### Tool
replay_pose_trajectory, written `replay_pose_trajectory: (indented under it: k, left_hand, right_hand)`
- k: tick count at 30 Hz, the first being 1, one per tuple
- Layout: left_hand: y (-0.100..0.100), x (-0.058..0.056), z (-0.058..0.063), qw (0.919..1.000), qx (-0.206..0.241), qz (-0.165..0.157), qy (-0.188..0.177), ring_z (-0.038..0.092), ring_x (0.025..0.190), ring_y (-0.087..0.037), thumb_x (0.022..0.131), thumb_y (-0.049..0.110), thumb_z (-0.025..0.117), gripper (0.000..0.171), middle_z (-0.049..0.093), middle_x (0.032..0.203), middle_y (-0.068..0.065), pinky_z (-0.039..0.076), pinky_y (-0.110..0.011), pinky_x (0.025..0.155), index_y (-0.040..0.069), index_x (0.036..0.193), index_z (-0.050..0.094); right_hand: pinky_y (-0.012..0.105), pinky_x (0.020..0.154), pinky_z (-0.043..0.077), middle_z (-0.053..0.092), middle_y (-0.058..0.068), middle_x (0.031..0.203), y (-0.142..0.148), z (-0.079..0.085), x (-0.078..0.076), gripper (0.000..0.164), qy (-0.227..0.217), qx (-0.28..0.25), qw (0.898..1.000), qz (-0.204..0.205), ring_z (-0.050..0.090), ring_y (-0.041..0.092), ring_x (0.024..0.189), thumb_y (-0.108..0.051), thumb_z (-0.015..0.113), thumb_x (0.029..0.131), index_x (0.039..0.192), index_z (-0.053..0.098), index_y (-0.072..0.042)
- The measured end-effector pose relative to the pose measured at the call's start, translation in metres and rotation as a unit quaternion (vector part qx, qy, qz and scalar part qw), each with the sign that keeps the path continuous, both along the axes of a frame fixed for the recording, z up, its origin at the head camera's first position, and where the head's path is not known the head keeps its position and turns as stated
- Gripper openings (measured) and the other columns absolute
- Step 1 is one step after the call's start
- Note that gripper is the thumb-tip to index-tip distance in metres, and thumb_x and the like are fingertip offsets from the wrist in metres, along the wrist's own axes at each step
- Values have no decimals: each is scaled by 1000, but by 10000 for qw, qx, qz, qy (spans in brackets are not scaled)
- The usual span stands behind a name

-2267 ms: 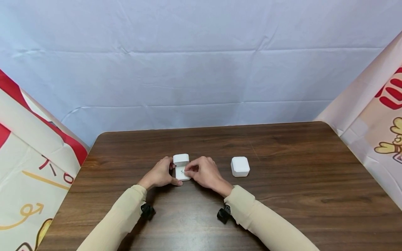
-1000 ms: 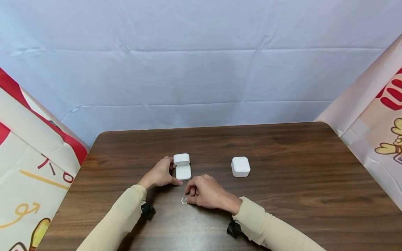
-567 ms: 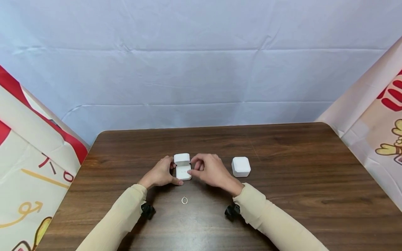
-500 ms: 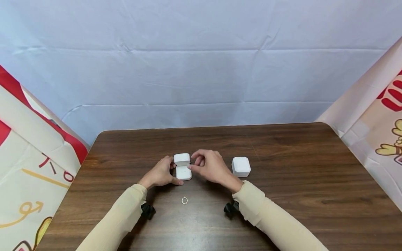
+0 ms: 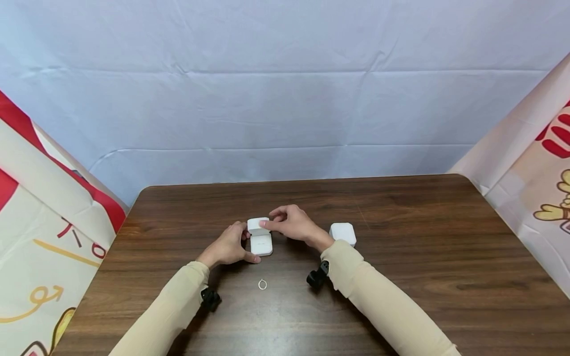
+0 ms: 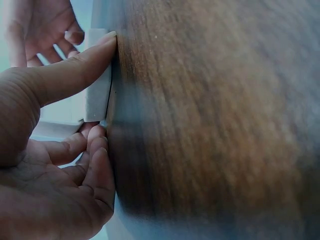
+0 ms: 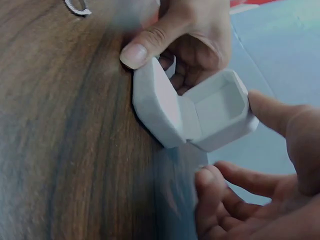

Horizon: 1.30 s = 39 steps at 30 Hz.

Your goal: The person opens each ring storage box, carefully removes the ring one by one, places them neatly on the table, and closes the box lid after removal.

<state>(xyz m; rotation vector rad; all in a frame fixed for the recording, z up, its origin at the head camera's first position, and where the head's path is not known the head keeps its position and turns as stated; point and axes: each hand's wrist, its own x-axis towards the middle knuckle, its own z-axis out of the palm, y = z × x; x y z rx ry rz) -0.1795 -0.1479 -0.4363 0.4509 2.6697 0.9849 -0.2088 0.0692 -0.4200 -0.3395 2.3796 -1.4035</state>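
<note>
- The fingers of your left hand (image 5: 227,245) grip one open box (image 5: 261,245), mid-frame.
- Your right hand (image 5: 295,224) touches its lid (image 5: 254,227) with the thumb, fingers loosely bent.
- One ring (image 5: 262,284) lies lower centre on the table (image 5: 276,316); a second box (image 5: 343,233), right of centre.

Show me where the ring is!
In the head view, the ring lies on the table just left of centre, on the near side of the open white box.

- Ring box (image 5: 261,245): on your table (image 5: 445,247), between your left hand (image 5: 228,244) and your right hand (image 5: 294,225)
- Ring (image 5: 262,289): nearer you than it
- Second box (image 5: 343,233): right of both
</note>
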Motion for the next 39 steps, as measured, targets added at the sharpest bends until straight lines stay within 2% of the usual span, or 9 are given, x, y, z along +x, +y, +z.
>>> replay_pose_trajectory:
  k: [5,10,14,18,22,25,30,35,39]
  left_hand:
    - [0,0,0,10000,-17,-4,40,48,86,-21,63,20,99,58,52,94,-9,41,-35,77,3,102,59]
    - [0,0,-1,10000,-19,0,-1,47,85,-21,64,20,99,56,50,93,-8,40,-34,75,4,99,58]
    - [0,0,-1,9999,-95,20,-49,46,82,-21,65,21,99,56,49,92,-8,39,-35,74,3,98,57]
    - [-1,0,-1,9999,-156,2,-13,46,81,-22,66,22,98,56,50,91,-9,40,-36,73,2,99,58]
    - [-1,0,-1,9999,-119,-69,90,48,83,-22,65,22,99,58,52,92,-8,42,-36,75,0,102,59]
    - [-1,0,-1,9998,-52,-122,140,50,84,-22,64,21,99,60,53,93,-8,44,-36,77,-2,105,61]
    - [-2,-1,-3,9998,16,-122,132,50,86,-21,64,20,99,62,54,95,-7,43,-36,79,-2,110,62]
    - [-2,0,-4,9999,40,-72,68,50,88,-22,65,21,99,63,54,97,-8,44,-38,80,-2,112,62]
    - [-3,2,-2,9999,54,-63,88,51,90,-23,64,20,99,66,54,98,-8,45,-39,82,-2,113,61]
  right_hand:
    - [32,70,47,66,8,99,0,1,-4,52,-915,-186,9947,440,60,21,85,-43,69,97,127,66,-1]
    - [33,71,46,64,9,102,1,2,-4,42,-1064,-188,9910,788,56,23,89,-37,64,101,124,67,-2]
    - [32,73,47,65,9,104,1,0,0,42,-659,-146,9932,952,58,22,90,-31,65,101,129,64,1]
    - [28,67,46,66,7,98,1,-4,7,40,128,17,9938,1108,56,18,78,-26,69,99,128,64,1]
    - [28,71,45,66,8,96,2,-6,15,36,1168,368,9856,1169,56,23,81,-21,79,91,121,70,-2]
    - [33,78,45,63,11,104,2,-8,23,43,1661,740,9771,1103,55,26,90,-21,85,85,123,70,-5]
    - [39,82,45,59,12,112,0,-10,33,59,1970,1173,9698,835,54,22,95,-27,90,79,128,67,-5]
    - [37,78,45,59,11,110,3,-11,38,65,2069,1164,9687,721,52,18,89,-32,91,77,130,64,-6]
    - [38,79,46,58,11,111,12,-5,42,73,2143,1178,9671,705,55,22,94,-35,91,77,137,60,-7]
